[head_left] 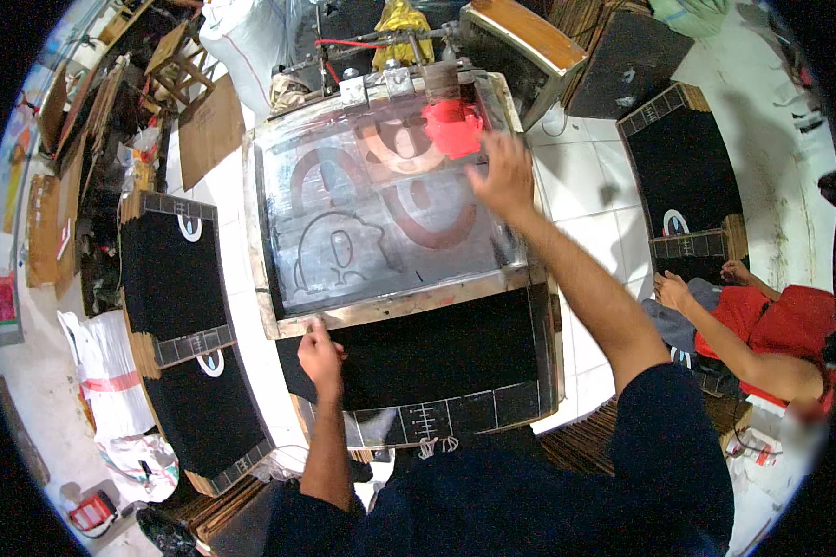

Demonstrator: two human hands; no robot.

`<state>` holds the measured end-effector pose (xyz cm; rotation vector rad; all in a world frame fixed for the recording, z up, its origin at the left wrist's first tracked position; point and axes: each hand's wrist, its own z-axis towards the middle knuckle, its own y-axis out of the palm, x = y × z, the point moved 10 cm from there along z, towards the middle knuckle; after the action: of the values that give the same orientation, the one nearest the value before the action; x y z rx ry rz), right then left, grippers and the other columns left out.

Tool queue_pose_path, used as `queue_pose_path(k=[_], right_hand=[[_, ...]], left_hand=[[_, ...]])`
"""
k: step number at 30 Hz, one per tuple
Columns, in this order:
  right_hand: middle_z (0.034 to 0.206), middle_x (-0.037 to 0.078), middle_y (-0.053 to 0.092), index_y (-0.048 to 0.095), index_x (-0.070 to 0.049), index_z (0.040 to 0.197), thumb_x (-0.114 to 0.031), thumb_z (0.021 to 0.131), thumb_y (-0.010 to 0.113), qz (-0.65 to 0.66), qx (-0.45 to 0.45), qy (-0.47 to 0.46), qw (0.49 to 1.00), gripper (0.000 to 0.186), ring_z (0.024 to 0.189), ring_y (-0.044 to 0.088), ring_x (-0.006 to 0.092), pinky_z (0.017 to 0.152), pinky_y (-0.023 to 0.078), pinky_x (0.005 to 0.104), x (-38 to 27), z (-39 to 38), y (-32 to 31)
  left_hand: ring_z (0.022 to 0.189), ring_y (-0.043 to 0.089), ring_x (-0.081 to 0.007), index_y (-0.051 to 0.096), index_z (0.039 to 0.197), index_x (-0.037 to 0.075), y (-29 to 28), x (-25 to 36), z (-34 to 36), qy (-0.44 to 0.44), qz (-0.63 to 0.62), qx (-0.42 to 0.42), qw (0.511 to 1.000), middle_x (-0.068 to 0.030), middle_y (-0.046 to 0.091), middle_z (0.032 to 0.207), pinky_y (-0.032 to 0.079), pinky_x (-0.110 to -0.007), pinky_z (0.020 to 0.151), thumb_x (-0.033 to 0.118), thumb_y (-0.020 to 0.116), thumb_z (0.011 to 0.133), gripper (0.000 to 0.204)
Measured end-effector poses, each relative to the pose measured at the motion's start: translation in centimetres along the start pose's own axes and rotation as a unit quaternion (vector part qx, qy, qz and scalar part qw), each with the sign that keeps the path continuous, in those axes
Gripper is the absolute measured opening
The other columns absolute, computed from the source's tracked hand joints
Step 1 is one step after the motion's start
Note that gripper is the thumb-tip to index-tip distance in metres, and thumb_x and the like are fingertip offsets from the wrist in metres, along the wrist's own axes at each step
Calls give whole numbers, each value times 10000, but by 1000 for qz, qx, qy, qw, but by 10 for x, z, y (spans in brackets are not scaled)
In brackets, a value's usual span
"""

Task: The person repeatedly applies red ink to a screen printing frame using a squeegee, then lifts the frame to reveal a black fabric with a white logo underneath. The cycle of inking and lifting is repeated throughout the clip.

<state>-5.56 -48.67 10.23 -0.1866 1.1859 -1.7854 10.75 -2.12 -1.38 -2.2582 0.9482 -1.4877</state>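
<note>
A screen-printing frame (pixel 409 302) with a light wooden border lies over a black cloth-covered board (pixel 418 357) in front of me. Its mesh (pixel 344 232) carries curved shapes and an outlined figure. My left hand (pixel 320 357) is closed at the frame's near edge, fingers curled against the wood. Over the mesh's right side, my right hand (pixel 506 176) has its fingers apart, somewhat blurred. Just beyond it is a patch of bright red ink (pixel 453 130), below a brownish block (pixel 441 82) at the frame's far end. I see nothing held in the right hand.
Black boards with printed eye-like shapes stand left (pixel 167 269) and right (pixel 683 176). At the right sits another person (pixel 762 325) in red, hands over a board. A white sack (pixel 241 46) and a wooden box (pixel 520 56) stand behind the frame.
</note>
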Motion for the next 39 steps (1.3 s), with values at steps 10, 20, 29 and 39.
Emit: queue_pose_path(k=[10, 20, 29, 39], right_hand=[[1410, 133, 552, 484, -88, 1439, -128, 738, 825, -112, -90, -190, 971, 781, 1304, 537, 353, 1088, 455, 469, 19, 166, 120], [1009, 170, 736, 691, -81, 1073, -71, 788, 696, 59, -127, -124, 982, 285, 960, 700, 393, 875, 542, 492, 13, 123, 74], [980, 179, 756, 752, -138, 1085, -122, 768, 671, 17, -112, 57, 992, 327, 923, 728, 386, 833, 574, 464, 57, 152, 53], [961, 217, 759, 742, -107, 1099, -366, 795, 752, -184, -139, 140, 963, 400, 931, 732, 421, 856, 567, 526, 67, 126, 83]], left_hand=[[1497, 325, -406, 544, 1397, 94, 80, 75, -55, 475, 313, 98, 817, -152, 465, 1525, 138, -660, 1222, 644, 821, 688, 939], [1507, 300, -404, 496, 1428, 114, 84, 51, -43, 432, 341, 59, 833, -144, 463, 1523, 122, -669, 1224, 630, 846, 633, 1011], [1519, 260, -383, 475, 1445, 128, 84, 54, -46, 448, 325, 54, 831, -139, 415, 1542, 124, -645, 1238, 603, 873, 627, 1026], [1517, 260, -386, 460, 1453, 126, 82, 54, -45, 443, 307, 42, 842, -142, 418, 1535, 120, -648, 1235, 565, 908, 596, 1062]])
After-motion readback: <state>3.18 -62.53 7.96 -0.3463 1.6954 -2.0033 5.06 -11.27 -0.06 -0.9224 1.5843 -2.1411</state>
